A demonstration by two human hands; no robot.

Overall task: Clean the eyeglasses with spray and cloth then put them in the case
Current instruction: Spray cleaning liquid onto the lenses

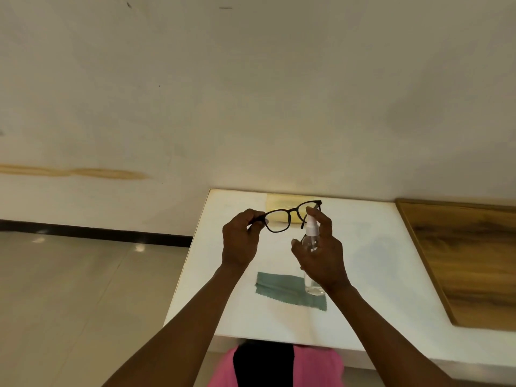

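Observation:
Black-framed eyeglasses (290,215) are held up above the white table (377,275). My left hand (241,241) pinches them at their left end. My right hand (321,250) grips a clear spray bottle (310,241) with a white nozzle, its forefinger on top of the nozzle, right beside the right lens. A green-grey cloth (282,289) lies flat on the table below my hands. A pale yellow case (279,208) lies at the table's far edge, partly behind the glasses.
A wooden board (469,261) lies along the right side of the table. The table's left edge drops to a tiled floor (83,289). A pale wall stands close behind the table.

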